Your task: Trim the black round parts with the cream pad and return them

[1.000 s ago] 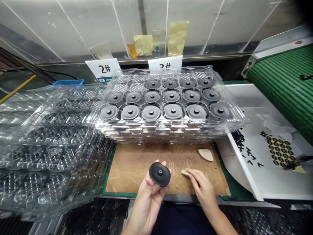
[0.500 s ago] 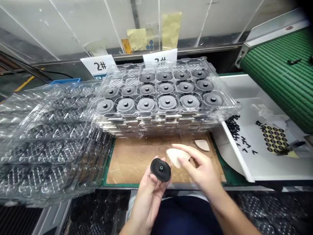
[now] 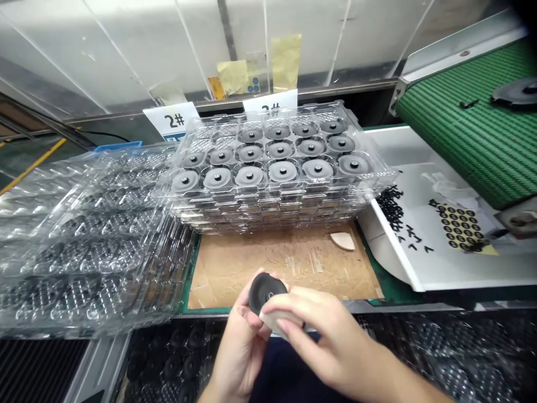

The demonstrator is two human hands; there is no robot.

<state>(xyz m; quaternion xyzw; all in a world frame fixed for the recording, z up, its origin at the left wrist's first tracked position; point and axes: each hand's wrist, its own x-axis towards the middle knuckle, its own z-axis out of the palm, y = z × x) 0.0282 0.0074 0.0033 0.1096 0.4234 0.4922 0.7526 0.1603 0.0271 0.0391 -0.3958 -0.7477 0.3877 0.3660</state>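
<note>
Left hand (image 3: 237, 341): fingers curled, grasping one black disc (image 3: 263, 288) by its rim, with the thumb on the left edge. The disc is held in the air over the near edge of the cardboard sheet (image 3: 235, 268), centre of the bench.

Right hand (image 3: 331, 344): fingers partly closed, pinching one pale wedge (image 3: 272, 321) and pressing it to the near side of the disc. The wedge is mostly hidden by the fingers.

Counts:
- Second wedge (image 3: 342, 240): 1, lying loose on the far right of the cardboard, well apart from the hands.
- Top tray (image 3: 377, 182) of the clear stack beyond the cardboard: 16 grey discs. Near row 6, middle row 6, far row 4, and the two far-left pockets are bare.
- Number cards behind the stack: 2. "2#" (image 3: 174, 119) reads whole, and the other (image 3: 271, 103) is half hidden.
- Sticker sheet (image 3: 459, 229): 1, on the white tray (image 3: 440, 268) to the right, near the green belt (image 3: 470, 134).
- Clear trays (image 3: 84, 246) piled at left: number cannot be told.
</note>
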